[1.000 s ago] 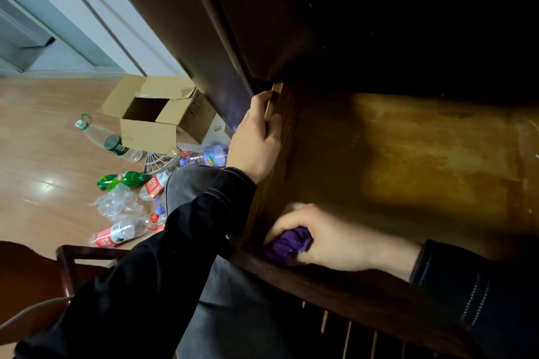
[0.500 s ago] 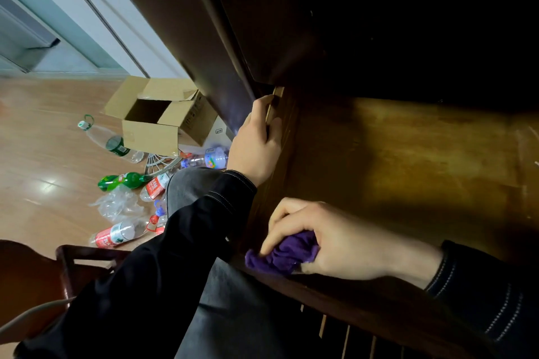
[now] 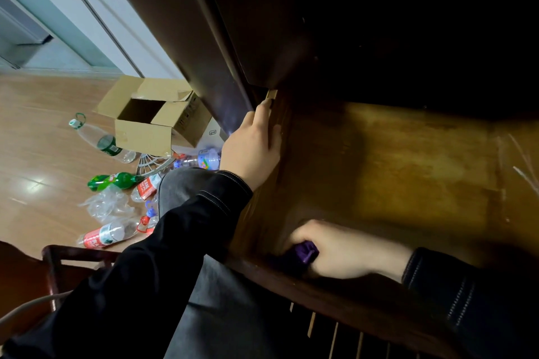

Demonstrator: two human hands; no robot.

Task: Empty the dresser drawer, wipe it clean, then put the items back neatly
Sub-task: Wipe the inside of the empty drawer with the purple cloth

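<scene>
Purple cloth (image 3: 304, 252) in our brown wooden drawer (image 3: 408, 178).
Right hand (image 3: 338, 251) clutches it at nine o'clock; left hand (image 3: 250, 148) grips the drawer wall at eleven, open cardboard box (image 3: 151, 119) beyond.

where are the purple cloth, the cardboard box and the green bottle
purple cloth (image 3: 304, 251), head view, exposed bunched fold
cardboard box (image 3: 143, 137), head view, front wall
green bottle (image 3: 116, 179), head view, middle of body

glossy varnished wood drawer (image 3: 408, 172) — soft purple cloth (image 3: 303, 252), matt cardboard box (image 3: 154, 122), clear plastic bottles (image 3: 102, 140).
</scene>
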